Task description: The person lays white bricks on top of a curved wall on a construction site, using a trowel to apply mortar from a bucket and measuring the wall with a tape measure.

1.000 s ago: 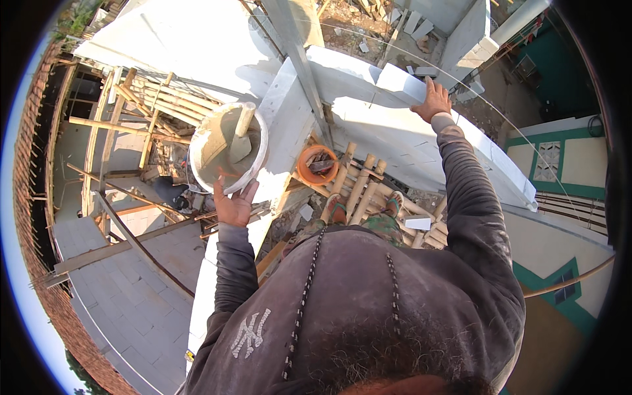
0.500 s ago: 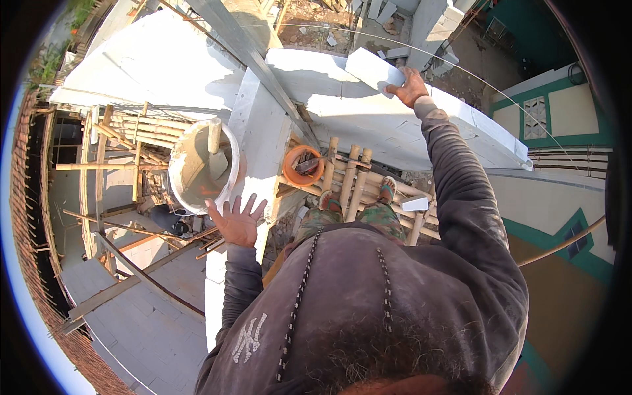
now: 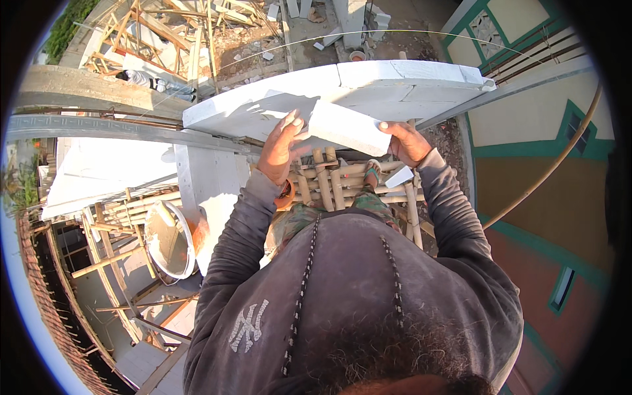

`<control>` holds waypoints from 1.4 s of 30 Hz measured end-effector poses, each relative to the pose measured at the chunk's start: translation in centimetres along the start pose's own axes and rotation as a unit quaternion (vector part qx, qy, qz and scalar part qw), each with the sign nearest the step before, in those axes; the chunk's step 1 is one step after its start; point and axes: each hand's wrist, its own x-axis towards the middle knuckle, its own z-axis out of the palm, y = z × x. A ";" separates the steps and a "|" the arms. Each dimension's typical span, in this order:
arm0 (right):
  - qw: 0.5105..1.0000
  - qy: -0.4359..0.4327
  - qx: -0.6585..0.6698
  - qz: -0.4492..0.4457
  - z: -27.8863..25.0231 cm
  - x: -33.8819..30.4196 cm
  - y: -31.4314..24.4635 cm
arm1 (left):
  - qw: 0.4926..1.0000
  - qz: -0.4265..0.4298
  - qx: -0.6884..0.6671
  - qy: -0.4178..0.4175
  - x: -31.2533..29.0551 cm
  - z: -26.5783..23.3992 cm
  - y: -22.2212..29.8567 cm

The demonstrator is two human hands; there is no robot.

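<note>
Seen from the head camera, looking straight down from height: a person in a dark grey hooded top stands on a bamboo scaffold point(image 3: 342, 181) at the top of a wall of white blocks point(image 3: 368, 89) and holds one loose white block point(image 3: 349, 128) between both hands. The left hand point(image 3: 282, 148) presses its open palm and spread fingers against the block's left end; the right hand point(image 3: 407, 141) cups the right end, fingers curled over the edge. Neither hand is clenched; both are grasping the block. The block lies across the body, its long axis running from left to right and dipping a little toward the right hand, and it hangs just in front of the wall's top course, near it but, as far as can be told, not resting on it. Both hands are equally close, one at each end. The wall top lies directly beyond the fingers, away from the chest. Lower left, a round mortar bucket point(image 3: 172, 240) sits well apart from the hands beside a white column point(image 3: 207, 181), with timber formwork point(image 3: 112, 243) beneath. At right, a cream wall with green trim point(image 3: 526, 131) borders the site, and rubble lies on the ground far below
</note>
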 end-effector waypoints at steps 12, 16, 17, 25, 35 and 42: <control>0.982 0.174 0.069 0.020 -15.2 -3.4 -4.7 | 0.968 -0.207 0.038 -0.136 17.4 17.1 -1.0; 0.985 0.134 0.093 0.052 -19.3 -4.1 -6.0 | 0.962 -0.191 0.101 -0.169 19.6 21.1 -1.4; 0.987 0.111 0.100 0.065 -20.0 -4.5 -6.7 | 0.962 -0.158 0.142 -0.170 20.0 21.9 -2.0; 0.945 0.287 0.124 -0.091 -21.2 -4.8 -8.1 | 0.962 -0.186 0.101 -0.173 24.4 25.7 -3.2; 0.903 0.334 0.193 -0.190 -29.0 -2.6 -11.0 | 0.726 0.331 0.551 -0.246 31.2 35.6 -3.1; 0.831 0.427 0.256 -0.250 -31.4 -5.5 -10.4 | 0.780 0.316 0.500 -0.206 39.9 45.3 -5.1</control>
